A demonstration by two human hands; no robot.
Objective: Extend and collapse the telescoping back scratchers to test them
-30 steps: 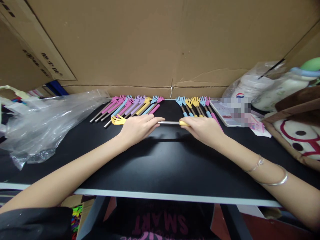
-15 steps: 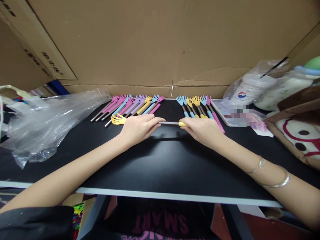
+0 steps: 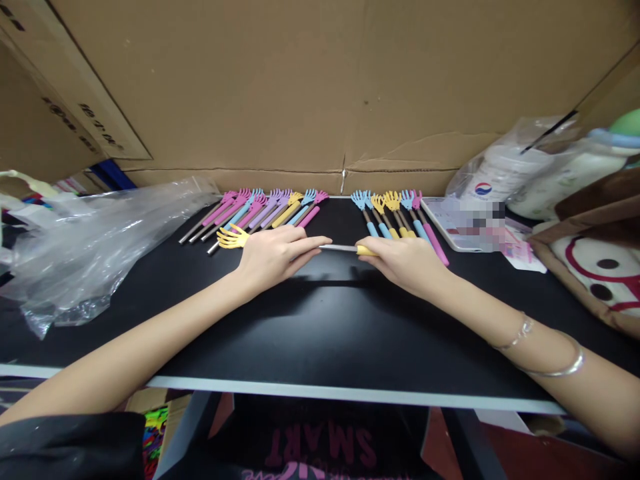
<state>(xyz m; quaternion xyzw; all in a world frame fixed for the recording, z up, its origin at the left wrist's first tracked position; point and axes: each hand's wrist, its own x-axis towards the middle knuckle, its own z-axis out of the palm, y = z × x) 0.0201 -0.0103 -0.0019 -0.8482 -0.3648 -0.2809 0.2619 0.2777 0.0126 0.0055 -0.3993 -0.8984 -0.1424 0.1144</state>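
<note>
A yellow back scratcher [image 3: 339, 247] is held level above the black tabletop by both hands. Its clawed head sticks out to the left of my left hand [image 3: 277, 257], whose closed fingers grip the metal rod. Around its yellow handle end, my right hand [image 3: 403, 263] is closed. Bare rod shows between the two hands. Behind my left hand lies a row of pink, blue, purple and yellow back scratchers [image 3: 265, 212]. A second group of blue, yellow and pink back scratchers [image 3: 395, 217] lies beyond my right hand.
Clear plastic bags [image 3: 100, 247] lie at the left. On the right are a white phone-like device [image 3: 450, 227], a bagged Pepsi cup [image 3: 493, 180], a bottle [image 3: 575, 173] and a brown bag [image 3: 590, 267]. A cardboard wall [image 3: 250, 87] rises behind the black table [image 3: 320, 347].
The head of the held yellow back scratcher has shifted slightly left along with my left hand. Both hands keep their grip; the rows on the table look the same.
</note>
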